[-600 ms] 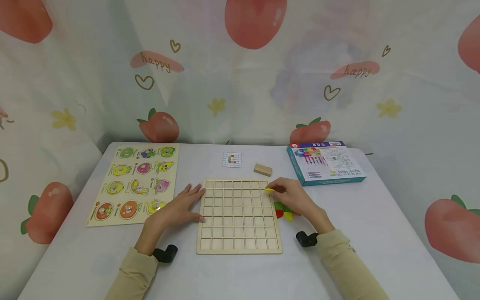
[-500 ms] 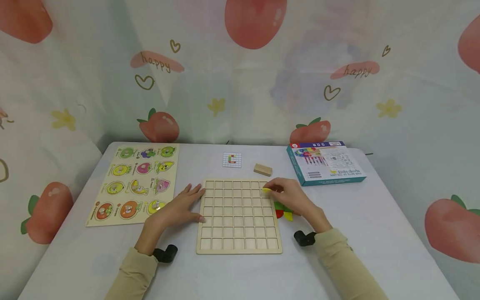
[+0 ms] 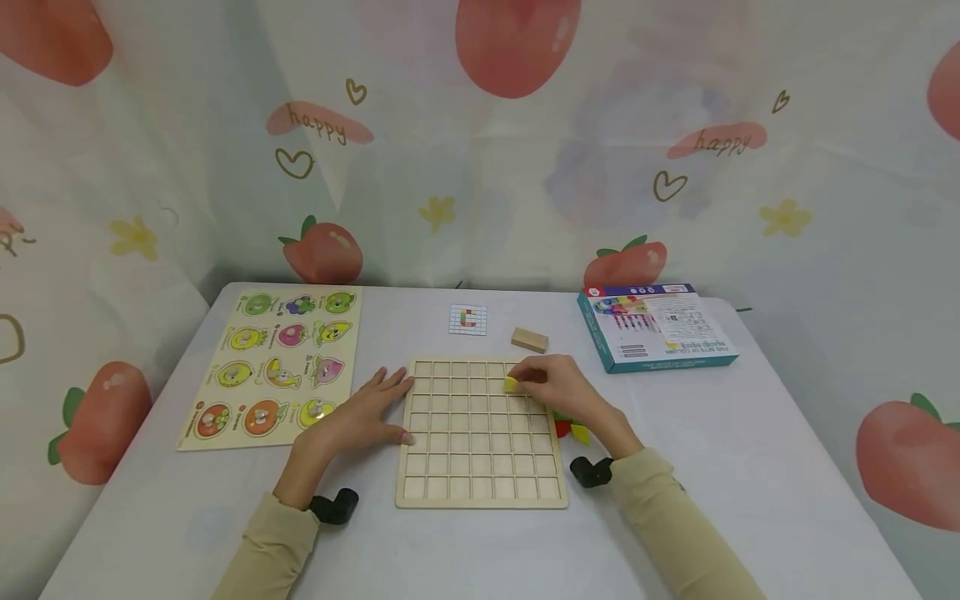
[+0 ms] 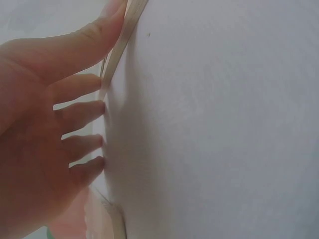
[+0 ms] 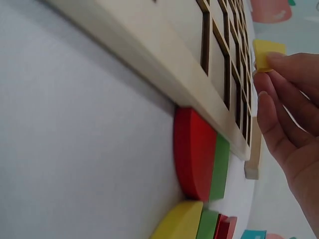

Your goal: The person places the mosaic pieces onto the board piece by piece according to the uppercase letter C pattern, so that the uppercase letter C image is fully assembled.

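Observation:
A wooden grid board (image 3: 480, 423) with square compartments lies in the middle of the table. My left hand (image 3: 358, 421) rests at the board's left edge, its fingers spread and the thumb touching the rim. Over the upper right part of the grid, my right hand (image 3: 561, 388) pinches a small yellow block (image 5: 264, 52) between thumb and fingers. Beside the board's right edge lie a red block (image 5: 195, 154) with a curved side, a green block (image 5: 219, 167) and a yellow block (image 3: 580, 433), partly hidden by the right hand in the head view.
A small card (image 3: 468, 320) printed with a coloured grid pattern lies behind the board, near a plain wooden block (image 3: 529, 339). A fruit knob puzzle (image 3: 251, 400) lies at the left. At the back right is a flat teal-and-white box (image 3: 660, 333).
My right hand has moved left over the grid with the yellow block, which shows more of its face now. My left hand has stayed at the board's edge.

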Available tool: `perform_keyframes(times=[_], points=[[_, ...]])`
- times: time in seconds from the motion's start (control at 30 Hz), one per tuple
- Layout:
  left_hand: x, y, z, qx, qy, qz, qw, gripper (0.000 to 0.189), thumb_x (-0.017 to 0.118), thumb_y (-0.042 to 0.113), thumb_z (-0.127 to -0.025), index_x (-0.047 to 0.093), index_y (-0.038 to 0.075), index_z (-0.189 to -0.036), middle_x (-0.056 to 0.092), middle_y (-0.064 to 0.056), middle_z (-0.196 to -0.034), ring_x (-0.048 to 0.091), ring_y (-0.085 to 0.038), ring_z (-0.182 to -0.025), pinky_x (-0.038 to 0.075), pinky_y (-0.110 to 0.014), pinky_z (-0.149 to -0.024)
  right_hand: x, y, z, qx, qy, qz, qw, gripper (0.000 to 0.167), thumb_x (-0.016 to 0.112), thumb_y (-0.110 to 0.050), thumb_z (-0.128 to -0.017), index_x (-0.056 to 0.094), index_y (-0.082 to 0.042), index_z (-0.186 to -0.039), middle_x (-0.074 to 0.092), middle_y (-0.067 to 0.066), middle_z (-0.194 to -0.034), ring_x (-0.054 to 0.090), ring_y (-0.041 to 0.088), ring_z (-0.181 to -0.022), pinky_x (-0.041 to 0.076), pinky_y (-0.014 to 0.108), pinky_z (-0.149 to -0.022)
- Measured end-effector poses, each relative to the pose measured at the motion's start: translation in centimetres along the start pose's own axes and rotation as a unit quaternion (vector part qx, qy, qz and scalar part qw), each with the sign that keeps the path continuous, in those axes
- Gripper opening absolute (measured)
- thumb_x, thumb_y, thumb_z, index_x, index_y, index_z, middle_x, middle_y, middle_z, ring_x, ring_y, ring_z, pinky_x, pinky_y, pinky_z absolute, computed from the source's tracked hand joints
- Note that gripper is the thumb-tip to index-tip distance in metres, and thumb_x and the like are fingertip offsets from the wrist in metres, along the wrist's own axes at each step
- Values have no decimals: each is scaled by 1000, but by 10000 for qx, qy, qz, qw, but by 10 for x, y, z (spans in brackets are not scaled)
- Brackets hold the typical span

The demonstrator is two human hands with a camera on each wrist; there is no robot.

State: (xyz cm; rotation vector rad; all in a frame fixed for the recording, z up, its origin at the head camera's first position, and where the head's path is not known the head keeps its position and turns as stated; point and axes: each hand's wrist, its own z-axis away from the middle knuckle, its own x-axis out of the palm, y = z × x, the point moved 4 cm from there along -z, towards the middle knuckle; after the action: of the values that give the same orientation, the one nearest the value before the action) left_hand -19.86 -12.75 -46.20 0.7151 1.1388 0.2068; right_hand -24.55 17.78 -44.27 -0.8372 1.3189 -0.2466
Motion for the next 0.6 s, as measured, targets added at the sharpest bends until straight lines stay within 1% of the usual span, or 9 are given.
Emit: perform_keyframes(times=[0.13, 0.23, 0.6], points=[[0, 0, -1, 16, 22, -12, 10000, 92, 82, 35, -87, 34, 11, -162, 19, -10, -172, 4, -41, -160, 17, -66, -125, 4, -4, -4, -122, -57, -54, 9999, 17, 74, -11, -95, 77, -11, -112, 75, 2, -99, 67, 15, -89, 60, 37, -89], [0, 0, -1, 34, 43, 8, 10000, 92, 82, 35, -87, 35, 11, -161, 20, -11, -172, 5, -41, -160, 17, -66, -124, 6, -8, -6, -210, -91, -43, 9997, 16, 74, -10, -95, 77, -11, -110, 75, 1, -97, 66, 14, -88, 59, 36, -87], [0, -1, 0, 30, 41, 13, 10000, 91, 82, 34, -87, 35, 11, -161, 21, -11, -172, 5, -41, -160, 18, -66, -124, 15, -12, -14, -176, -93, 231, 9995, 15, 73, -11, -95, 77, -9, -109, 74, 3, -95, 63, 15, -85, 56, 30, -83]])
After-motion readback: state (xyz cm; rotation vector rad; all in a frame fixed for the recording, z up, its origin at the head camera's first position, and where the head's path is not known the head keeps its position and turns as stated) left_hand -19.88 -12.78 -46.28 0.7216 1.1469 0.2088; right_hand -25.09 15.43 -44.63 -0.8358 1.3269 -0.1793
